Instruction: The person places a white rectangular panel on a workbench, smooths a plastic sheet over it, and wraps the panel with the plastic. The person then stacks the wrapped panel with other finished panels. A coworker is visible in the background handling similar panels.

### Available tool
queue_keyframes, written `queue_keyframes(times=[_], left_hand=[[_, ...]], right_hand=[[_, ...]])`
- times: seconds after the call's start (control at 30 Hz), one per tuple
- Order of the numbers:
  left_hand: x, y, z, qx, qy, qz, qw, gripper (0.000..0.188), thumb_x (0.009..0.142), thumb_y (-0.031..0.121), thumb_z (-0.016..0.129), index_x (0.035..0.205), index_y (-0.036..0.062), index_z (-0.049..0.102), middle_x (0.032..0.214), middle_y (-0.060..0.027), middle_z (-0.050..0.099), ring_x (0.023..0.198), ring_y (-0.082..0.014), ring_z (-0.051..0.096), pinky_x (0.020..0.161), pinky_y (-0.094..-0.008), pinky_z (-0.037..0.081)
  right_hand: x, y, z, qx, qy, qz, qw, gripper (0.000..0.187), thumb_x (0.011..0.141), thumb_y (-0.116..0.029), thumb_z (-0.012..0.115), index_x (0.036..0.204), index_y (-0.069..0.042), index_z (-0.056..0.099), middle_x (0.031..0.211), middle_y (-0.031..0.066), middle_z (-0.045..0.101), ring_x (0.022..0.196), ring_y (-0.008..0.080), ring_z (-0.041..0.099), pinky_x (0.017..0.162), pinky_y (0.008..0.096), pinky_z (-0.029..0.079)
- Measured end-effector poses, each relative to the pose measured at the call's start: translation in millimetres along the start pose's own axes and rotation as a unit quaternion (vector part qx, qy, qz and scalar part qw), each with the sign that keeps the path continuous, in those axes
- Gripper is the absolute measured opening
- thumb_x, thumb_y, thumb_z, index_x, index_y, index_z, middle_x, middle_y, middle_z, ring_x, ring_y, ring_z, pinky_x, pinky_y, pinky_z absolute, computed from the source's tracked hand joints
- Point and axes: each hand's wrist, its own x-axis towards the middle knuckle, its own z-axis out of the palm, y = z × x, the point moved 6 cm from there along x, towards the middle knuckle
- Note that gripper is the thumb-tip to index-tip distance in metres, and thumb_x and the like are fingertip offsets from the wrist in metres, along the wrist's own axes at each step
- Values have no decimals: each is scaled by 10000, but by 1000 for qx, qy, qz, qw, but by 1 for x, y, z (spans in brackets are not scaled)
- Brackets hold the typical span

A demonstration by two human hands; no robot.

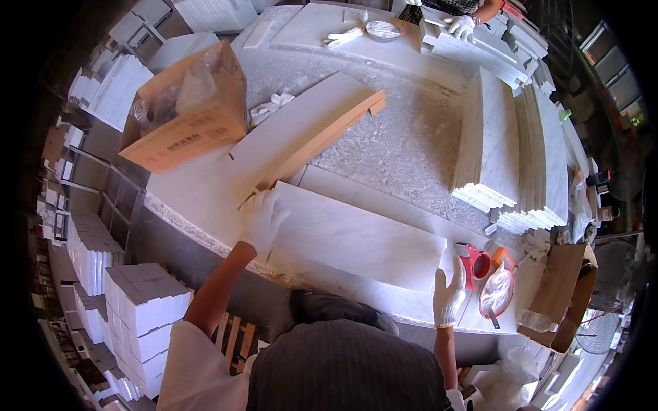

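Note:
A long white marble slab [360, 233] with faint grey veins lies in front of me on the work table. My left hand [260, 220], in a white glove, is closed round the slab's left end. At its right end, my gloved right hand [449, 296] has its fingers stretched out and the thumb apart, touching the near corner. Beyond my left hand lies a long white piece [308, 130] with a brown cardboard strip [329, 137] along its side. A red tape dispenser [473, 266] stands just past my right fingers, beside a red-rimmed bowl [497, 291] of white paste with a scraper.
An open cardboard box [192, 109] with clear plastic stands at the left. Stacked marble slabs [488, 140] rise at the right. Another cardboard box [562, 294] sits at the right edge. Across the table, a co-worker's gloved hand [460, 27] rests on stone pieces.

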Motion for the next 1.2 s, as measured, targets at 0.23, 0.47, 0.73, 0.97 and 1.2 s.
queue_keyframes(times=[0.23, 0.47, 0.73, 0.97, 1.2], left_hand=[[35, -12, 16, -168, 17, -103, 980, 555, 896, 408, 612, 1294, 40, 491, 1277, -213, 560, 1190, -379, 533, 957, -473, 449], [40, 26, 8, 85, -12, -42, 995, 507, 886, 407, 622, 1249, 59, 551, 1115, -142, 597, 1078, -337, 556, 939, -438, 426], [66, 79, 22, 122, -13, 159, 980, 474, 923, 502, 516, 893, 69, 707, 909, -138, 677, 954, -313, 622, 866, -452, 452], [87, 76, 36, 93, -216, 43, 971, 756, 954, 639, 327, 876, 11, 740, 881, -223, 702, 867, -360, 687, 776, -469, 527], [87, 77, 45, 94, -214, 37, 972, 814, 960, 651, 284, 839, -18, 731, 852, -244, 694, 841, -375, 683, 789, -469, 519]], right_hand=[[-17, 68, 43, 40, -43, 146, 988, 584, 926, -336, 616, 1369, 16, 472, 1303, 213, 577, 1157, 346, 585, 971, 413, 452], [-21, 78, 74, 125, -130, 178, 967, 465, 964, -405, 522, 1243, -36, 570, 1020, 182, 669, 935, 292, 649, 799, 419, 483], [-12, 57, 67, 21, -120, 158, 980, 459, 970, -452, 485, 1107, -34, 613, 997, 232, 649, 916, 406, 619, 781, 482, 459], [-11, 58, 66, 51, -102, 151, 982, 455, 969, -439, 493, 1136, -34, 618, 1044, 222, 647, 945, 396, 616, 821, 466, 459], [-10, 60, 66, 31, -99, 147, 984, 464, 964, -442, 506, 1118, -23, 634, 979, 221, 667, 903, 378, 631, 792, 459, 464]])
